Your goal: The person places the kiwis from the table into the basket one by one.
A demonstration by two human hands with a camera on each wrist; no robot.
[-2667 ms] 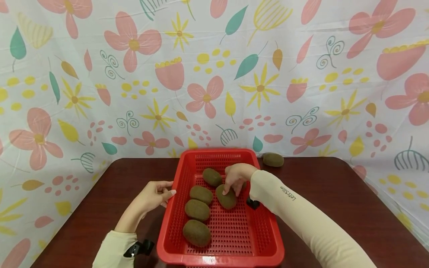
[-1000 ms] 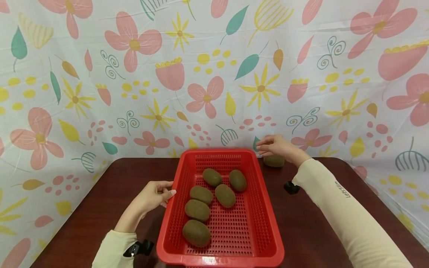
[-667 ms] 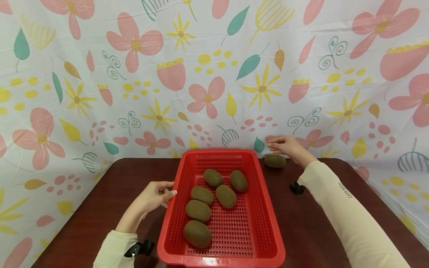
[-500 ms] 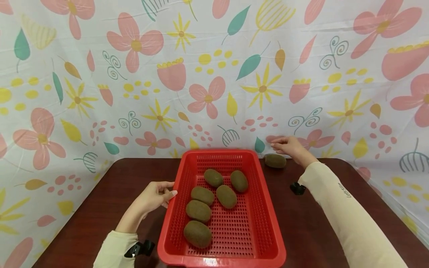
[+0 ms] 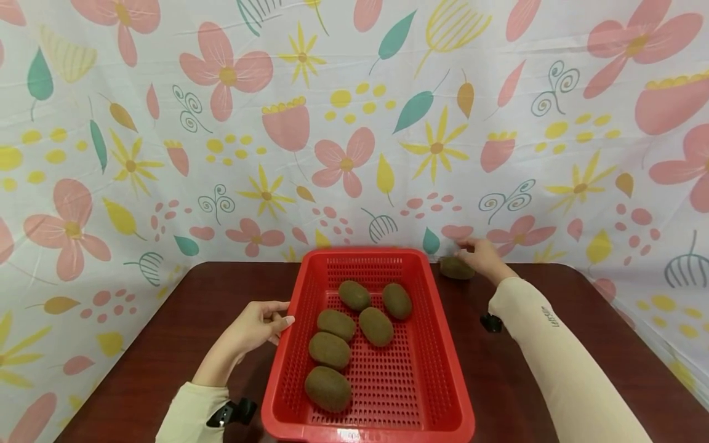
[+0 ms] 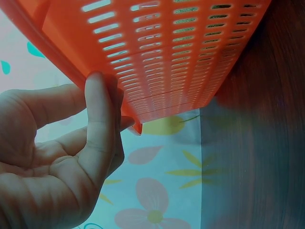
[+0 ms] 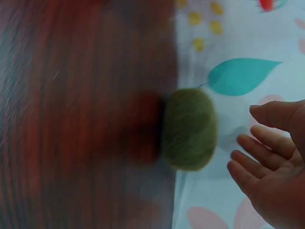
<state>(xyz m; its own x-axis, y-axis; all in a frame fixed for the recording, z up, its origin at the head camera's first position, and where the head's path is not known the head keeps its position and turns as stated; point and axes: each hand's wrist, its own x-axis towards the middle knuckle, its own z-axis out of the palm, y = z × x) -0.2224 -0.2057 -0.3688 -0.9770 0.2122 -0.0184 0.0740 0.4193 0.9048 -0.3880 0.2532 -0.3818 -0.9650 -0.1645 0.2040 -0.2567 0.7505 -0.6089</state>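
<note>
A red perforated plastic basket (image 5: 388, 435) stands on the table with several brown kiwis (image 5: 330, 351) inside. My left hand (image 5: 259, 326) holds the basket's left rim; in the left wrist view the thumb and fingers of that hand (image 6: 66, 152) meet at the rim's edge, below the slotted wall. One more kiwi (image 5: 455, 268) lies at the table's back edge, right of the basket. My right hand (image 5: 480, 257) is just above this kiwi. In the right wrist view the fingers of this hand (image 7: 276, 162) are spread and apart from the kiwi (image 7: 190, 129), with nothing in them.
The dark brown wooden table (image 5: 166, 344) extends on both sides of the basket. A white cloth with a floral print (image 5: 354, 92) hangs behind the table's back edge, close by the lone kiwi.
My right hand has left the kiwis in the basket, gone right and back past its rim, then lowered toward the lone kiwi. My left hand has stayed at the rim.
</note>
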